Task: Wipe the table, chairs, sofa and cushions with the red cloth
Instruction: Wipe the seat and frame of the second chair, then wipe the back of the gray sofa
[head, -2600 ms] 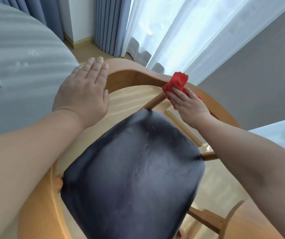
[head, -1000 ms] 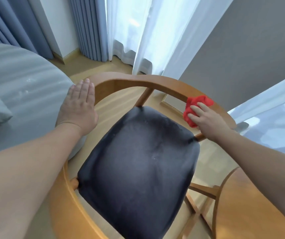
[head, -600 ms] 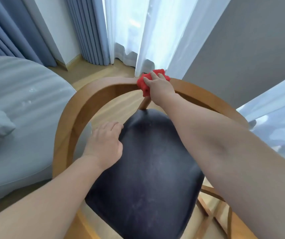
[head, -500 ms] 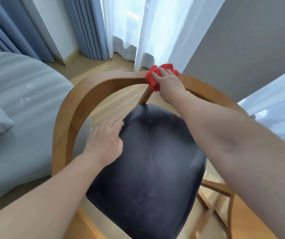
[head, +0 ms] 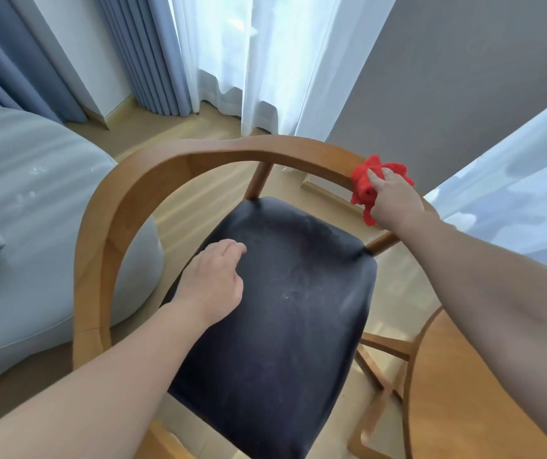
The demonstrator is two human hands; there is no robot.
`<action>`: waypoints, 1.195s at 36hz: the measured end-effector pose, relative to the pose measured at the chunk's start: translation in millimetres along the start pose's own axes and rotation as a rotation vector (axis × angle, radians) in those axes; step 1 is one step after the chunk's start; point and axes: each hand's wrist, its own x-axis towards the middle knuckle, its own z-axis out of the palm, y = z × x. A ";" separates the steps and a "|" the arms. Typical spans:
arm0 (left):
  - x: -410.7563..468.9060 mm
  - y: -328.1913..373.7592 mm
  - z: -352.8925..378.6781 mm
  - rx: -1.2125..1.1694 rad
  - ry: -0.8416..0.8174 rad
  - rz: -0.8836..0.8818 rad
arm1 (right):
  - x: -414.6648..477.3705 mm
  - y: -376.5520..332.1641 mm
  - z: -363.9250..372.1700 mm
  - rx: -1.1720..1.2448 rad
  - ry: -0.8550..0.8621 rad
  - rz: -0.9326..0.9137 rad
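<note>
Grip: right hand (head: 394, 200) is clutching the bunched red cloth (head: 363, 187), pressing it onto the right end of the chair rail (head: 199, 154). Down and left of the grip, left hand (head: 212, 286) is resting loose-fingered on the dark seat (head: 282, 309), holding nothing. Just behind the grip, grey wall (head: 464, 77) and sheer curtain (head: 514, 180) are crowding in. Under the forearm, table rim (head: 413, 359) is sitting. The chair rail is curving away leftward toward the sofa (head: 33, 193).
</note>
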 end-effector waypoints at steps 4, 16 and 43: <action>-7.6 11.1 -1.3 -0.009 -0.030 0.009 | -20.8 24.4 1.1 0.012 -0.067 0.095; -49.3 77.5 -65.1 -0.133 -0.183 0.062 | -159.2 -21.9 -57.7 0.644 -0.049 -0.075; -348.9 100.6 -239.0 -0.618 0.561 -0.415 | -371.9 -268.2 -222.4 0.963 -0.676 -1.024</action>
